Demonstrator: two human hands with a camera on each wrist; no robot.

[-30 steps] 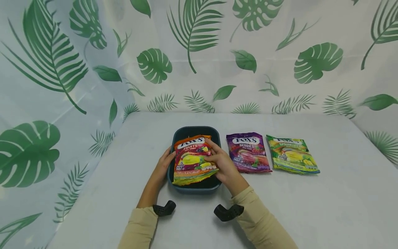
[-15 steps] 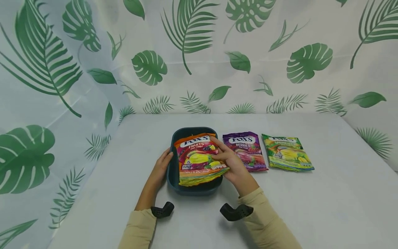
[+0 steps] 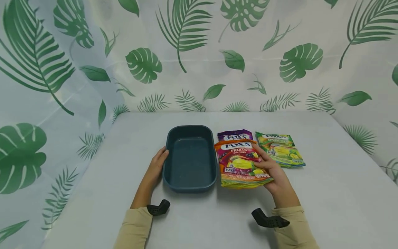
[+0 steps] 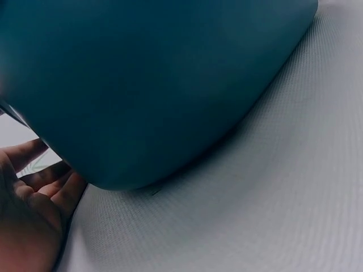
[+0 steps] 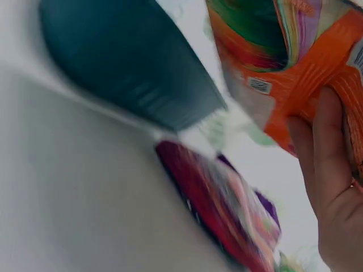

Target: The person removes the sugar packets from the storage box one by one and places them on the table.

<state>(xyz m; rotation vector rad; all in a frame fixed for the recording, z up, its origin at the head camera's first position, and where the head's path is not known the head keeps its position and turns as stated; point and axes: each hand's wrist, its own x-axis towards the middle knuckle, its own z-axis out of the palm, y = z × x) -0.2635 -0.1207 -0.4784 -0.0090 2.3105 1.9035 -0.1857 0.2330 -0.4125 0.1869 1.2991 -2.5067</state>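
Observation:
My right hand (image 3: 273, 174) grips a red and orange bag of Fox's Fruits candy (image 3: 239, 164) by its right side, thumb in front. It hangs above the table, partly covering a purple bag of Fox's Berries candy (image 3: 234, 135). In the right wrist view, the held bag's orange back (image 5: 306, 85) shows with fingers (image 5: 332, 147) against it. My left hand (image 3: 157, 166) rests at the left wall of a dark blue rectangular tub (image 3: 190, 189), which has nothing in it. Fingertips touch the tub's outer side (image 4: 142, 102) in the left wrist view.
A green and yellow Fox's Springs bag (image 3: 284, 150) lies right of the purple one on the white table (image 3: 192, 221). Leaf-printed cloth (image 3: 199, 76) stands behind and to the sides. Each wrist carries a black camera mount (image 3: 268, 219).
My right hand has lifted the Fruits candy bag out of the tub and moved it right, in front of the purple bag. My left hand stays at the tub. The head view has shifted slightly.

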